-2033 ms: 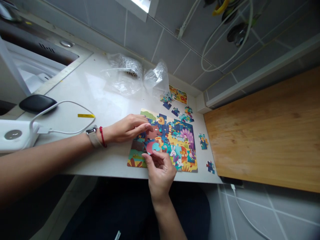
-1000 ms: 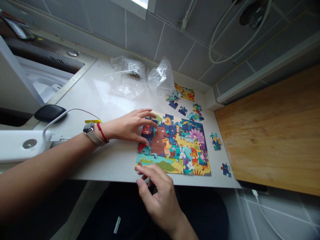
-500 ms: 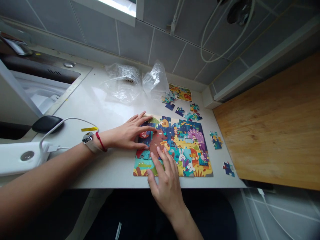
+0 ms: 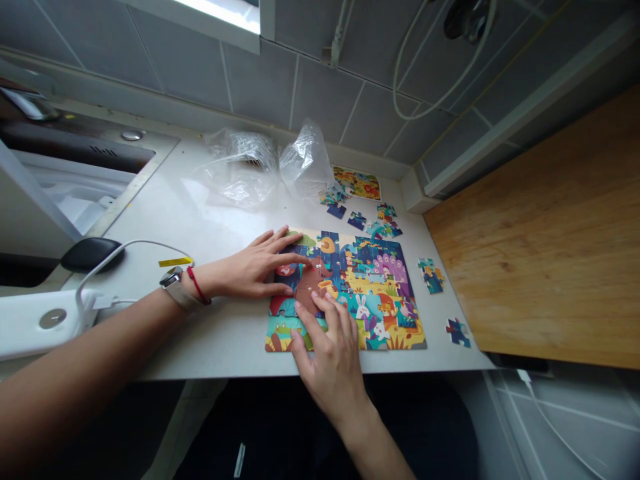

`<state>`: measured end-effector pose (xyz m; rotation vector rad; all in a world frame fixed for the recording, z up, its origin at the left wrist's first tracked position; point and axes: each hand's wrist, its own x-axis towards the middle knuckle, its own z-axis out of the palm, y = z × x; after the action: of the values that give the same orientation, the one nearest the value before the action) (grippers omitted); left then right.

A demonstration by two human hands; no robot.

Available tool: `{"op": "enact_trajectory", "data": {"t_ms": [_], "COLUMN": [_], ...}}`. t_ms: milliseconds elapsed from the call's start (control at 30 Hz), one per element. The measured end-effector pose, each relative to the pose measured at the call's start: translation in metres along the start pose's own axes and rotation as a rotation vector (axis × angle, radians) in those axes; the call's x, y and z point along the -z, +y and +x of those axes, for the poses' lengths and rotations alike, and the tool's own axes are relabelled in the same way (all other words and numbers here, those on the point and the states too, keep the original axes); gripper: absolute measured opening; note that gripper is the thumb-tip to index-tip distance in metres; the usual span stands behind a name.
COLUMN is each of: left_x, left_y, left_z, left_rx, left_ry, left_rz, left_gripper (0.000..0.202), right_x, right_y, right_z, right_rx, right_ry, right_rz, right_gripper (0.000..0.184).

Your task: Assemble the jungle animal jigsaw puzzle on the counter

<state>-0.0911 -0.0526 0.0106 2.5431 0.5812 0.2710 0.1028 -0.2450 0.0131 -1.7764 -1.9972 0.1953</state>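
Note:
A colourful animal jigsaw puzzle (image 4: 370, 280) lies flat near the front edge of the white counter (image 4: 200, 220). My left hand (image 4: 255, 267), with a watch and a red cord at the wrist, lies open with its fingers spread on the puzzle's left part. My right hand (image 4: 330, 353) comes over the front edge and rests open, fingers flat, on the puzzle's lower left, by a brown bear picture. Neither hand holds anything. Loose puzzle pieces (image 4: 431, 276) lie to the right and behind the puzzle.
Crumpled clear plastic bags (image 4: 265, 163) sit behind the puzzle, next to a small picture card (image 4: 357, 182). A wooden board (image 4: 545, 240) fills the right. At left are a white device (image 4: 35, 320) with a cable, a black object (image 4: 93, 253) and a sink (image 4: 75, 180).
My right hand had a piece pinched above the puzzle's lower left, then dropped to the front edge, and now lies flat on the puzzle. My left hand's fingers spread out.

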Motion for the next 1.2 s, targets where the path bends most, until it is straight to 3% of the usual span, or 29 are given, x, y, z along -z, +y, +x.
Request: {"op": "enact_trajectory", "data": {"t_ms": [133,533,700,833,933,1067,1200], "left_x": [0.001,-0.001,0.005,0.007,0.004,-0.001,-0.002], "left_y": [-0.002,-0.003,0.005,0.004,-0.004,-0.016,-0.019], "left_z": [0.000,0.001,0.006,0.008,0.006,0.001,0.001], "left_rx": [-0.002,0.030,0.079,0.108,0.125,0.153,0.158], "left_ry": [-0.007,-0.004,0.128,0.275,0.207,0.097,0.083], "left_rz": [-0.027,-0.035,-0.151,-0.143,-0.027,0.084,0.115], "left_gripper": [0.052,0.054,0.044,0.049,0.062,0.100,0.106], "right_x": [-0.001,-0.005,-0.007,-0.007,-0.007,-0.009,-0.009], "right_y": [0.000,0.000,0.000,0.000,0.000,-0.001,0.000], "right_z": [0.001,-0.001,-0.001,-0.001,-0.002,-0.002,-0.002], "right_rx": [-0.005,0.015,0.015,0.008,0.009,0.004,-0.005], "right_ry": [0.013,0.080,0.097,0.105,0.116,0.139,0.190], "right_rz": [0.009,-0.006,-0.007,-0.011,-0.018,-0.013,0.014], "right_gripper": [0.038,0.040,0.047,0.039,0.036,0.035,0.033]}}
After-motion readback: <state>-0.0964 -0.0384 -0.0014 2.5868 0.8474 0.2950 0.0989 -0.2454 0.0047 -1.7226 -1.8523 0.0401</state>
